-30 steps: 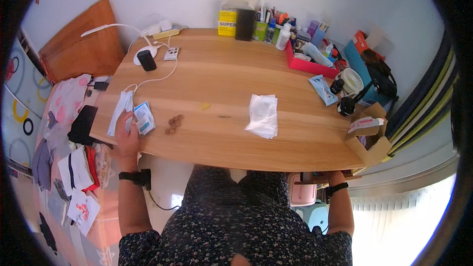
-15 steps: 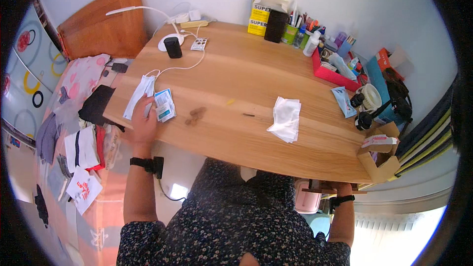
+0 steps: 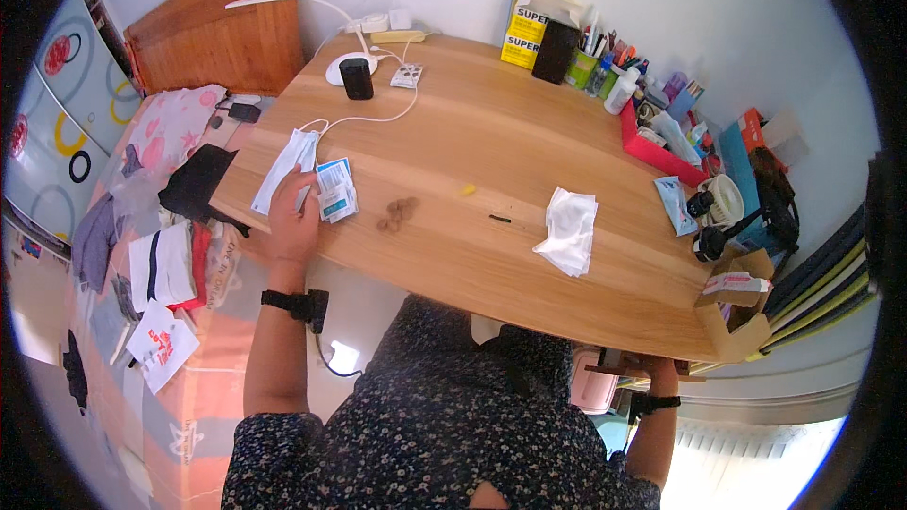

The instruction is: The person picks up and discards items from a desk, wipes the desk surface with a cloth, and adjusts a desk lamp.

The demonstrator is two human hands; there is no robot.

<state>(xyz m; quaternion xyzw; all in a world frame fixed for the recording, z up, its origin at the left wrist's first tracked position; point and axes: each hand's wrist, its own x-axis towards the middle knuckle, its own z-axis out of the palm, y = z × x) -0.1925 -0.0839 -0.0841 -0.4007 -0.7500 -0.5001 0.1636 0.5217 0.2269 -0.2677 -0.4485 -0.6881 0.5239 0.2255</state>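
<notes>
At the table's left edge my left hand [image 3: 294, 222] rests on the wood, its fingers curled around a small grey thing [image 3: 302, 196] whose kind I cannot make out. Its fingertips are beside a pale blue face mask [image 3: 286, 168]. Just right of the fingers lie several small blue-and-white packets [image 3: 337, 191]. My right hand [image 3: 658, 367] is low by the table's front right edge, at a brown wooden drawer [image 3: 682, 376] under the tabletop. The tabletop hides most of its fingers.
On the wooden table [image 3: 444, 255] lie white tissues [image 3: 571, 231], a short black stick [image 3: 500, 218] and several brown lumps [image 3: 397, 214]. A lamp [image 3: 342, 70] and a black speaker-like block [image 3: 357, 79] stand at the back left. A red box [image 3: 650, 149] and an open carton [image 3: 739, 316] line the right.
The view has turned slightly, so the table appears farther right. Both hands keep about the same places, the left by the mask and packets, the right by the drawer.
</notes>
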